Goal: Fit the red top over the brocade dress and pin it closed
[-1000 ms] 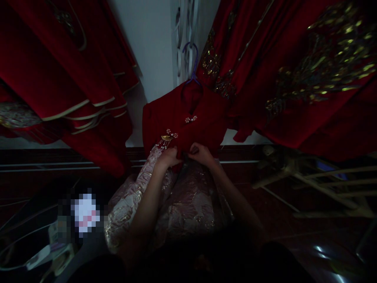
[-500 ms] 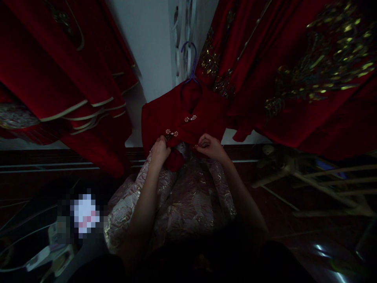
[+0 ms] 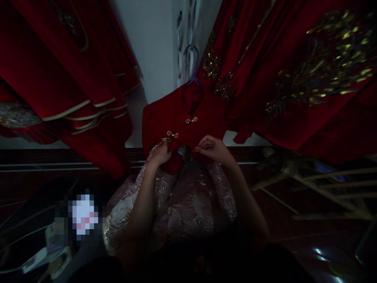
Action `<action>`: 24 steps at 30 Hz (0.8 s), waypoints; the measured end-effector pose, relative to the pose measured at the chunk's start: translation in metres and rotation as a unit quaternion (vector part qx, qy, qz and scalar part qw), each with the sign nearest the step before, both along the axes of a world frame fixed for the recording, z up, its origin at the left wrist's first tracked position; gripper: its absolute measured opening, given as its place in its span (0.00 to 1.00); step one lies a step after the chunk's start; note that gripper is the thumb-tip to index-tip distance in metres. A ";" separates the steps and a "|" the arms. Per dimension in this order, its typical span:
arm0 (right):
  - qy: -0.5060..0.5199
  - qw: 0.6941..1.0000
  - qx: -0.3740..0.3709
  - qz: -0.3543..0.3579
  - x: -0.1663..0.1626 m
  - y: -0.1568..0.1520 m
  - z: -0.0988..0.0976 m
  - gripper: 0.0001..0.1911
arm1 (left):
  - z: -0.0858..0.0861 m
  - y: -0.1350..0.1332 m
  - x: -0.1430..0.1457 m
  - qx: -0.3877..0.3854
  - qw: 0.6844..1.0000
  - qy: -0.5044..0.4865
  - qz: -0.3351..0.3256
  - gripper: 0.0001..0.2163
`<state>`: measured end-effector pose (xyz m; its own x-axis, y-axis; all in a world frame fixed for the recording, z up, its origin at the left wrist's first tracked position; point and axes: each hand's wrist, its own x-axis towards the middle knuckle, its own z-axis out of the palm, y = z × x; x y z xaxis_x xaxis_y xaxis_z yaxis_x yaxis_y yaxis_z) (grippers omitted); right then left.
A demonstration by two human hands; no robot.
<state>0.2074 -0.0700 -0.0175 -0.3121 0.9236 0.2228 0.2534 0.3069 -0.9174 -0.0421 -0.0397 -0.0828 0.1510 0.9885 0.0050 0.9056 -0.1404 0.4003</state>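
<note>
A red jacket [image 3: 165, 114] hangs in front of me on a purple hanger [image 3: 194, 67]. Two beaded flower clasps sit on its front, an upper clasp [image 3: 191, 120] and a lower clasp [image 3: 172, 134]. My left hand [image 3: 160, 154] is closed on the jacket's lower edge, its thumb beside a gold ornament [image 3: 167, 140]. With thumb and forefinger, my right hand [image 3: 214, 149] pinches a small beaded clasp [image 3: 195, 149] at the other front edge. Below the jacket spreads a pale pink and gold brocade skirt [image 3: 188, 200].
Red garments with pale trim [image 3: 97, 86] hang at left, and a gold-sequined red garment [image 3: 294, 78] hangs at right. A white metal rack [image 3: 188, 35] holds the hanger. Wooden furniture [image 3: 312, 181] stands lower right; white objects [image 3: 44, 257] lie lower left.
My left hand has lowered slightly and turned, and more of the gold ornament shows above its thumb. My right hand keeps its pinch on the small clasp. The view has shifted a little.
</note>
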 end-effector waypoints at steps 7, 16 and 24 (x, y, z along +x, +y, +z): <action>-0.012 1.000 -0.006 0.012 -0.007 0.000 -0.007 0.13 | 0.010 -0.006 0.004 -0.061 0.989 -0.073 -0.115 0.16; 0.022 1.000 -0.012 0.000 -0.024 0.009 -0.028 0.14 | 0.003 -0.002 0.012 -0.070 0.978 -0.141 -0.138 0.11; -0.058 0.996 0.035 -0.058 -0.058 0.016 -0.084 0.06 | -0.002 0.002 0.006 -0.047 0.984 -0.160 -0.059 0.09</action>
